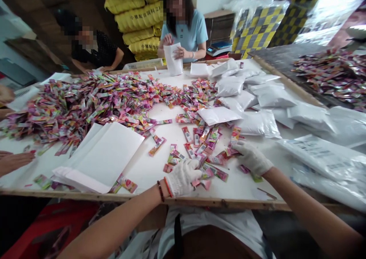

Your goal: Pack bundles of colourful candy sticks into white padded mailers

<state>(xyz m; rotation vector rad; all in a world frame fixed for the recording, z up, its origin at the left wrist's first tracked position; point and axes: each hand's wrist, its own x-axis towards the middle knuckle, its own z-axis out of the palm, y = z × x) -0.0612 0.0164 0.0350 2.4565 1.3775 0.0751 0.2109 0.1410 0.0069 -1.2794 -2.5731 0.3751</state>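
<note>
Both my hands wear white knit gloves. My left hand (183, 177) rests near the table's front edge, its fingers curled round several small colourful sachets (213, 171). My right hand (251, 158) lies a little further right, fingers bent down onto more sachets (231, 150) on the white table (160, 163). Between and beyond my hands lies a loose scatter of the same pink, green and orange sachets (200, 137). A stack of flat white mailer bags (100, 158) sits to the left of my left hand.
A big heap of sachets (80, 102) covers the table's left and far side. Filled white bags (257, 98) pile up at right. Two people sit across the table; one holds a white bag (174, 60). Another person's hand (14, 161) rests at left. Yellow sacks (137, 18) stand behind.
</note>
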